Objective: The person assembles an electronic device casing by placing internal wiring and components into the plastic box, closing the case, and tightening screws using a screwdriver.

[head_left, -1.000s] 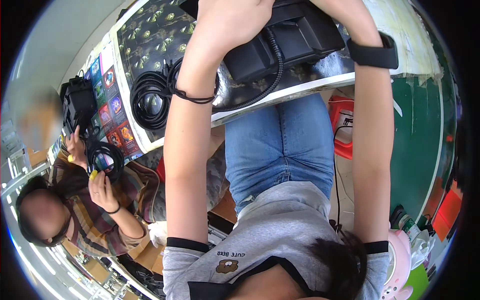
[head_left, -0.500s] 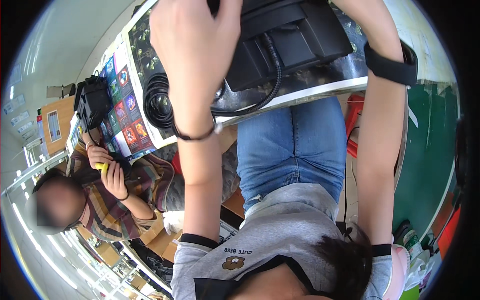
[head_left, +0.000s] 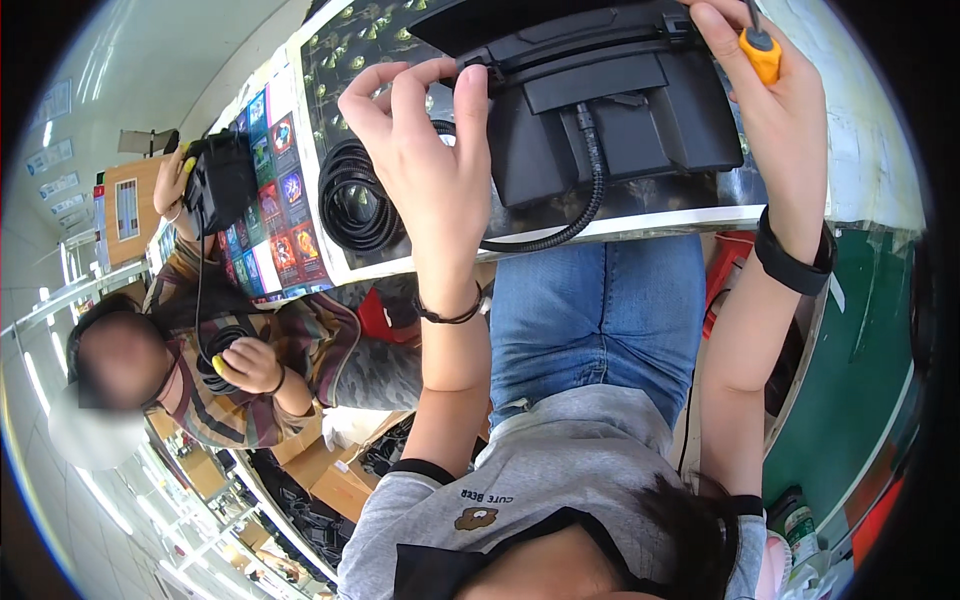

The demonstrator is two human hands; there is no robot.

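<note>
A black plastic device (head_left: 620, 125) with a ribbed cable lies at the table's near edge, its flat upper part leaning away. At the device's left bracket is my left hand (head_left: 430, 160), thumb and index fingertip close together on the bracket, other fingers bent. My right hand (head_left: 785, 130) grips a screwdriver (head_left: 762, 55) with a yellow-orange handle and dark shaft, its tip out of view. The thumb and a fingertip of that hand reach the right bracket (head_left: 678, 30). A coil of black cable (head_left: 355, 195) rests left of the device.
On the left a co-worker (head_left: 225, 390) in a striped top handles a similar black device (head_left: 220, 180) and its cable. The table is covered with a printed sheet (head_left: 275, 180). Open cardboard boxes (head_left: 340, 485) stand below left, and a red stool (head_left: 730, 260) is under the table.
My left hand has shifted right and down to the left bracket. My right hand has come into view with the screwdriver. The co-worker's one hand has moved up to their device.
</note>
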